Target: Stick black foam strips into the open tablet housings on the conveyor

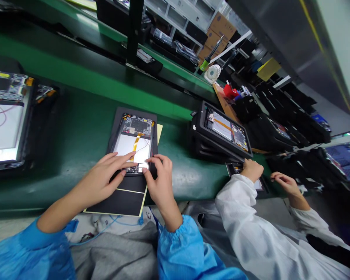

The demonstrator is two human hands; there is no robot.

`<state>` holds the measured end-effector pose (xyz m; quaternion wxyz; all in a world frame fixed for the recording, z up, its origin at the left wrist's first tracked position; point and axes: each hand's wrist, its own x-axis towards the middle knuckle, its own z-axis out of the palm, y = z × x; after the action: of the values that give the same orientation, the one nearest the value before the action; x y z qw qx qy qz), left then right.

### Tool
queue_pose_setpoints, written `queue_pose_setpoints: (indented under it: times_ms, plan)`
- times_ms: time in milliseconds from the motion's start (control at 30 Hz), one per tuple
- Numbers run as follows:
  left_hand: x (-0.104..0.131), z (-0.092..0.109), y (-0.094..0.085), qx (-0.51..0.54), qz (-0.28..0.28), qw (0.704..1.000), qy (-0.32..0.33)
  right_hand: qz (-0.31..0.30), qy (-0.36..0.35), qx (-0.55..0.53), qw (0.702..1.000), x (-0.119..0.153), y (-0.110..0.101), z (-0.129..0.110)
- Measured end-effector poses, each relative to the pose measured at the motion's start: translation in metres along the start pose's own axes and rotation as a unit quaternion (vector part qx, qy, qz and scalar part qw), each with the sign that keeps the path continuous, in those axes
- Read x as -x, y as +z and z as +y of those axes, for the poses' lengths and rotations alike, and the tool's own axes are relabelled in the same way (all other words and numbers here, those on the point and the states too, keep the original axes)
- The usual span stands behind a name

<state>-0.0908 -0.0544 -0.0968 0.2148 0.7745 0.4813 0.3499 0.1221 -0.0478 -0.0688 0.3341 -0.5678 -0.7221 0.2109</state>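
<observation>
An opened tablet (147,146) lies in a dark foam tray (114,126), with its circuit board (138,125) at the far end. An orange ribbon cable (136,143) runs down over the white battery area. My left hand (109,177) reaches over the near end of the tablet, fingers stretched out by the cable's lower end, thumb apart. My right hand (160,179) is at the near right corner, thumb and index finger apart and touching beside a small white patch. What lies under the fingertips is partly hidden. A black sheet with yellow edges (125,200) sticks out beneath the tray.
Another opened tablet (6,128) lies at the left on the green bench (84,112). At the right, stacked foam trays (202,144) carry an opened tablet (223,126). Beside them a co-worker in white sleeves (245,210) handles another device. A small white fan (212,73) stands behind.
</observation>
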Motion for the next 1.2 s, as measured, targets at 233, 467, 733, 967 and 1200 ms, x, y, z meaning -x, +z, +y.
queue_pose_setpoints:
  times_ms: [233, 467, 733, 967, 1200]
  plan:
    - [0.009, 0.029, 0.022, -0.025, 0.094, 0.995, -0.021, 0.099, -0.057, 0.036, 0.993, 0.012, 0.012, 0.005]
    - [0.0, 0.04, 0.039, -0.115, 0.092, 0.989, 0.024, 0.015, -0.119, 0.119, 0.986, 0.007, 0.006, 0.005]
    - [-0.023, 0.03, 0.031, 0.024, 0.048, 0.995, -0.086, -0.056, -0.122, 0.101, 0.986, -0.002, -0.003, 0.011]
    - [-0.027, 0.033, 0.035, -0.009, 0.067, 0.996, -0.066, -0.051, -0.113, 0.081, 0.989, -0.001, -0.002, 0.012]
    - [-0.016, 0.03, 0.039, 0.001, 0.083, 0.996, -0.017, -0.036, -0.097, 0.061, 0.993, 0.002, -0.001, 0.012]
